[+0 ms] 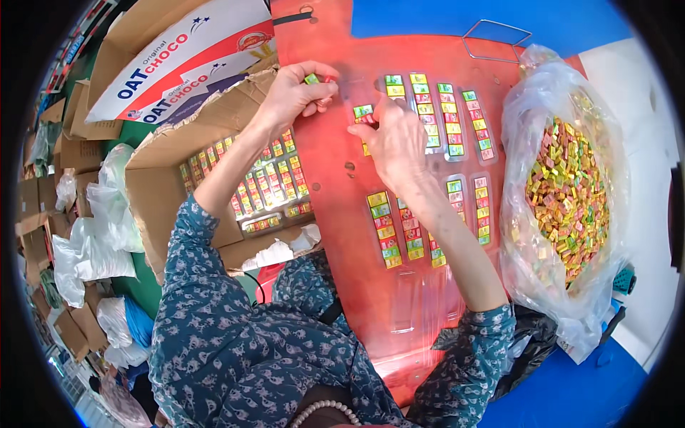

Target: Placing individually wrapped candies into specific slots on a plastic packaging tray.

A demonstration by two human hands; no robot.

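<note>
My left hand [289, 96] is raised at the table's left side, its fingers closed around small wrapped candies; a green one [312, 78] and a red one show at the fingertips. My right hand [397, 139] is curled over a clear strip tray. Wrapped candies [364, 113] in green and red show between its thumb and index finger. The lower part of that tray is mostly hidden by the hand. Around it lie two rows of filled strip trays [450, 121], each with a column of yellow, red and green candies. My right forearm covers part of the nearer row.
A large clear bag [517, 178] of loose candies stands on the right. To the left, an open cardboard box [153, 207] contains several filled trays. An empty clear tray [404, 307] lies on the red table [328, 214]. A wire frame [492, 39] sits at the far edge.
</note>
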